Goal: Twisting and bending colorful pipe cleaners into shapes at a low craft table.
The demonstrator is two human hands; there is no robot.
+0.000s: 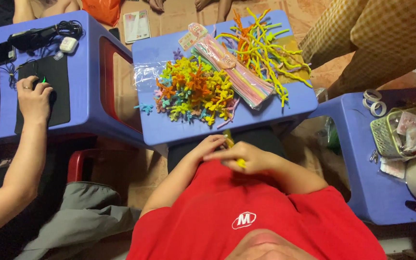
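Note:
My left hand [207, 147] and my right hand [249, 157] meet just above my red shirt, at the near edge of a blue plastic stool [270, 103]. Both pinch a yellow pipe cleaner [229, 141], which pokes out between the fingers and again below the right hand. On the stool, right in front of the hands, lies a heap of small twisted pipe-cleaner shapes [193, 91] in yellow, orange, green and blue. A clear packet of pastel pipe cleaners [237, 72] lies beside it, with loose yellow and green pipe cleaners [266, 48] behind.
On the left, another person's hand [34, 98] rests on a mouse on a black pad, on a second blue stool [85, 72] with a keyboard and cables. A third blue stool [357, 144] on the right holds tape rolls [374, 102] and a green basket [386, 135]. A person in checked clothing [376, 38] sits at top right.

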